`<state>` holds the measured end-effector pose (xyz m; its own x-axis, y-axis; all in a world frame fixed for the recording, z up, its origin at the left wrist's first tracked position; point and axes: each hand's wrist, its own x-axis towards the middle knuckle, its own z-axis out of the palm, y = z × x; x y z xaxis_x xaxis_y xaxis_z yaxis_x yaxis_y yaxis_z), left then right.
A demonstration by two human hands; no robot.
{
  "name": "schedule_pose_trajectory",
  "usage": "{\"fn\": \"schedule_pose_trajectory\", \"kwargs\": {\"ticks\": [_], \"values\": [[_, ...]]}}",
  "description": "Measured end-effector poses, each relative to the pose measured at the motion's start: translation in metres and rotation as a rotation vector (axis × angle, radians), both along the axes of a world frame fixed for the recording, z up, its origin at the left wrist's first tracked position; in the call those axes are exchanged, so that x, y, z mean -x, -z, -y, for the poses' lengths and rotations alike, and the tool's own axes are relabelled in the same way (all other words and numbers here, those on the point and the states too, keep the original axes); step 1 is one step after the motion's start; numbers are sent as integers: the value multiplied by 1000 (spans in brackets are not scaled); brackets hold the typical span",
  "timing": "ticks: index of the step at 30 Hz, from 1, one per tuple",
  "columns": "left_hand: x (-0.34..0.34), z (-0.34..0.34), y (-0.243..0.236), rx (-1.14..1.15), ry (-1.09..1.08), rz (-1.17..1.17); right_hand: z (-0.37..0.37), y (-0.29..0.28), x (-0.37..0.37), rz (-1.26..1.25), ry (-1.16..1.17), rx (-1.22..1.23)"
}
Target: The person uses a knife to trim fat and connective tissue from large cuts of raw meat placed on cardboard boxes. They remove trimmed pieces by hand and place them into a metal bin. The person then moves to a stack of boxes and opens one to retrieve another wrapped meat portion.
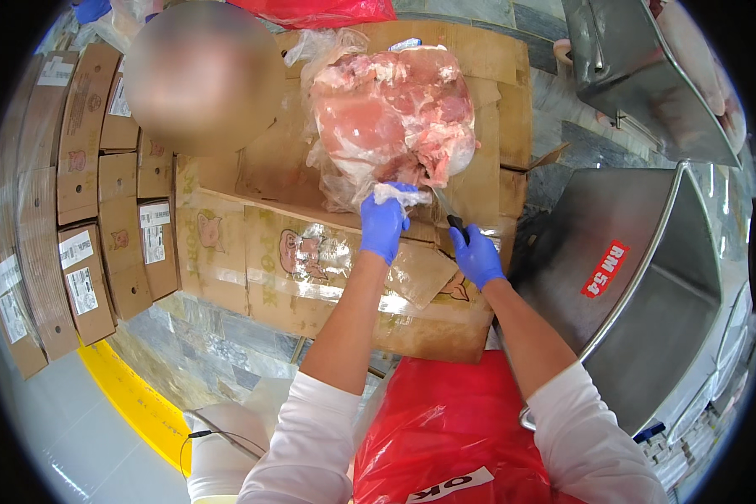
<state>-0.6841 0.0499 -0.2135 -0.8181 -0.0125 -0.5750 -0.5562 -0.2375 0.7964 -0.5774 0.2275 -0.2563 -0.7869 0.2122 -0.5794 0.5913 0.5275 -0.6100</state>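
Note:
A large slab of raw pink meat (378,109) lies in loosened clear plastic on flattened brown cardboard boxes (210,252). My left hand (382,227), in a blue glove, is closed on the whitish clear plastic wrap (395,196) at the meat's near edge. My right hand (479,256), also gloved, grips a black-handled knife (454,223) with its blade angled up to the near edge of the meat, just right of my left hand.
Stacked cartons (80,185) line the left, above a yellow floor strip (118,395). Two steel bins (622,294) stand at right, the far one (622,76) holding pale meat. Across the work surface is a co-worker in red (328,8), partly blurred, with a blue glove (88,10).

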Motion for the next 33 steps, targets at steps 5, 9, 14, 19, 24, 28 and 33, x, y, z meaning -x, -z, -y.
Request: {"fn": "schedule_pose_trajectory", "kwargs": {"ticks": [5, 9, 14, 19, 24, 28, 33], "values": [[-5, -12, -29, -82, 15, -74, 8, -55, 14, 125, 79, 103], [-9, -9, -37, -48, -48, -44, 20, -66, -1, 154, 132, 135], [-15, -8, -45, -11, -79, -53, 16, -65, -17, 172, 130, 105], [-20, -18, -45, -45, -101, -108, 13, -56, 1, 170, 118, 156], [-13, -16, -47, -16, -82, -188, 40, -36, 19, 42, 90, -124], [-10, -2, -49, 14, -107, -130, 47, -5, -7, -6, 90, -191], [-25, -9, -50, -36, -115, -70, 19, 26, -23, -38, 10, -187]]}}
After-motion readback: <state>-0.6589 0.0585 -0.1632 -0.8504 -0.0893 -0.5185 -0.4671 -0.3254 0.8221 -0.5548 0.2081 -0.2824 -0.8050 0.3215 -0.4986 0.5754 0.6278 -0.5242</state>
